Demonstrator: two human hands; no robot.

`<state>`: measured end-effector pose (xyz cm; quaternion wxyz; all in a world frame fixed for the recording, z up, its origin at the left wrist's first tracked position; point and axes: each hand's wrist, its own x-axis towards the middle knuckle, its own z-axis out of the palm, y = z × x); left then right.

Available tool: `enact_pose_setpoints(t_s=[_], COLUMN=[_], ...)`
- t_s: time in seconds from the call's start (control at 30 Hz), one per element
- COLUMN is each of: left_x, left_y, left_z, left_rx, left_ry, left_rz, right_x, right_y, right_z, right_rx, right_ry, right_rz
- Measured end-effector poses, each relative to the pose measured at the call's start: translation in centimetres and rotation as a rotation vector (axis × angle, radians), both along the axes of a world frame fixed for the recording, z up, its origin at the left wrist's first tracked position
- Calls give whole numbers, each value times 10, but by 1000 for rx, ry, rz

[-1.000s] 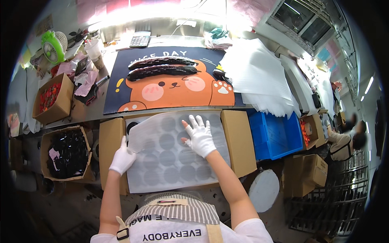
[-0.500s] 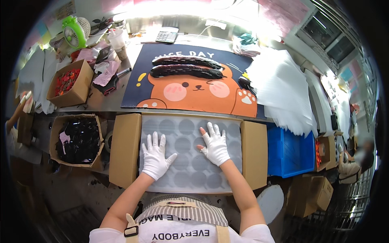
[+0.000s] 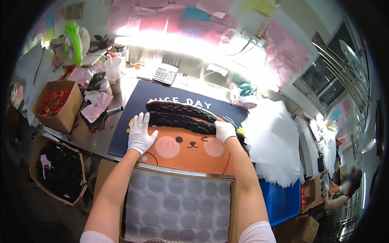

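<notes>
Two long rows of glossy black stacked pieces lie side by side across a desk mat [image 3: 178, 156] printed with an orange bear. At the left end of the near row [image 3: 182, 122] is my left hand [image 3: 141, 135], in a white glove, fingers stretched and thumb apart. My gloved right hand [image 3: 225, 131] curls closed round that row's right end. The far row [image 3: 178, 107] lies just behind it. Below the mat, between my forearms, a cardboard box [image 3: 106, 172] holds a translucent sheet [image 3: 178, 210] with rounded grey shapes showing through it.
A small box of red pieces [image 3: 56, 103] stands at left, above a carton of black pieces [image 3: 60, 170]. A green fan [image 3: 73, 42] and calculator [image 3: 165, 74] are behind. White sheets [image 3: 271, 141] overhang a blue bin [image 3: 281, 202] at right. Another person [image 3: 340, 194] sits far right.
Both hands have left the sheet in the box and reached forward to the near black row. My right hand has closed on its end. The view has tilted up.
</notes>
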<state>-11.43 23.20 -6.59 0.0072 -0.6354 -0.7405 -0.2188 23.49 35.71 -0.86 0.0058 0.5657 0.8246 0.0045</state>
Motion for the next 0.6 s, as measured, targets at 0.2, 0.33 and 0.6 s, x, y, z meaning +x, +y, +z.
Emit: enact_pose_setpoints(t_s=[0.2,0.33,0.6], left_x=[3,-2,-24], left_y=[14,17,-12], left_z=[20,20,6], left_rx=[-109,-1,243], left_ry=[75,-118,-1147], left_rz=[-77,-158,-326], right_x=[-31,-184,-247], right_y=[-6,-17,-60], right_z=[-37,-11,24], right_rx=[-32,83,114], right_ry=[804,693,767], right_rz=[98,339,244])
